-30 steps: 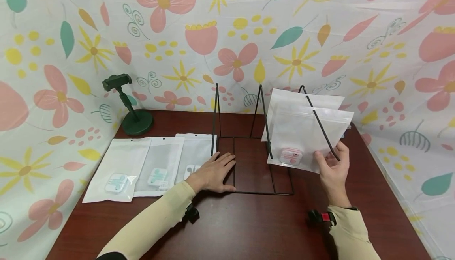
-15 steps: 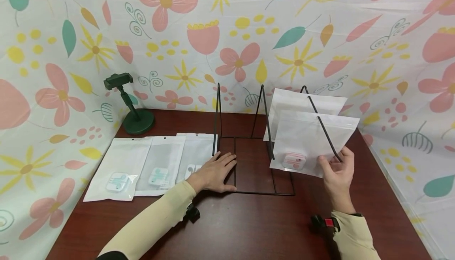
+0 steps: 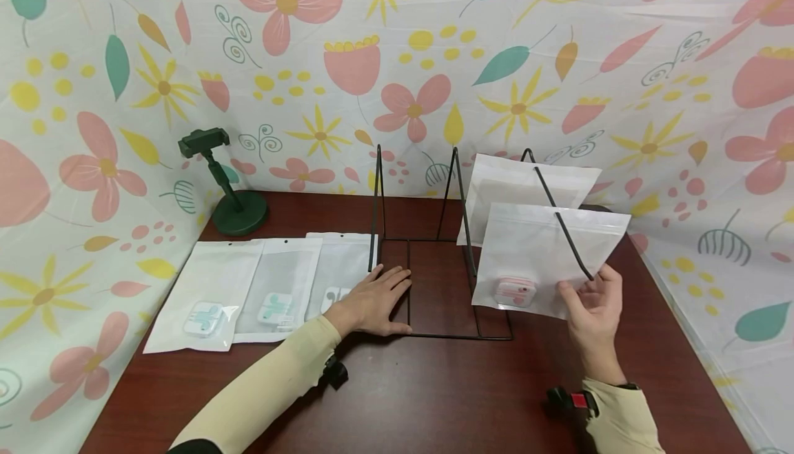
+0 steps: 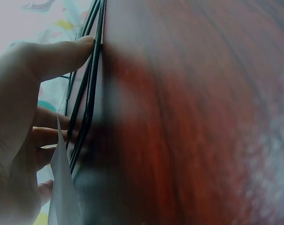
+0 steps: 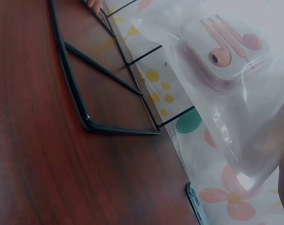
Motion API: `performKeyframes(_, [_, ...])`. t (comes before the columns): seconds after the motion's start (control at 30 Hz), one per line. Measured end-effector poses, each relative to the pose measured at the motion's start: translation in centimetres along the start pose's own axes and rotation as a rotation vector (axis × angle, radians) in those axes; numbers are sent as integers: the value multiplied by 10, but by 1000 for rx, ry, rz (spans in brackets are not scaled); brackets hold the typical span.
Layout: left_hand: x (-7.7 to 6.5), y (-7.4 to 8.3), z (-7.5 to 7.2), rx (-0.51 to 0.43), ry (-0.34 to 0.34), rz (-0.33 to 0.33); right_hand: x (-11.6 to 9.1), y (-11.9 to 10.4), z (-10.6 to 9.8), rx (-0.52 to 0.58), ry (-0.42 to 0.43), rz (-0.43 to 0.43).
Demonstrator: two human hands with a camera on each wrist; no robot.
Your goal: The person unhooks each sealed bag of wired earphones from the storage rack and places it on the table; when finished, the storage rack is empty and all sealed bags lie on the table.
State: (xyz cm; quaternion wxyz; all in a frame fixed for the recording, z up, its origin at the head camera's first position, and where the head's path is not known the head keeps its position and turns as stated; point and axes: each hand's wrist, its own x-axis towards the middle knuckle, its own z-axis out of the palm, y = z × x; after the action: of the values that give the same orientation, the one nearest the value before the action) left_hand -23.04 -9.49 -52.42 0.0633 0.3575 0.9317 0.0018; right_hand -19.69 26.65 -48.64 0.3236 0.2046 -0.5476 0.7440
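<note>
Pinching, my right grip [image 3: 593, 320]: one white pouch [image 3: 527, 251] by its lower right corner, earphone case [image 3: 515, 291] inside, above the tabletop [image 3: 453, 399], crossed by the right divider [image 3: 571, 240] of the wire rack [image 3: 459, 337]. My left grip [image 3: 372, 302]: spread on the wire rack, holding nothing. Possible faults: edge snagging the right divider; one-sided pinch letting the pouch slip.

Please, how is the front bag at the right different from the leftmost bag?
The front bag is held up by the right grip; the leftmost bag lies on the table. The front bag contains pink earphones, the leftmost bag pale blue-green ones. Both bags are whitish.
</note>
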Motion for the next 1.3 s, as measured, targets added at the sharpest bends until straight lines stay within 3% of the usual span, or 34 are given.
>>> performKeyframes(1.3, [2,0,3,-19,28,4,-19,-30,0,138,-47,-113])
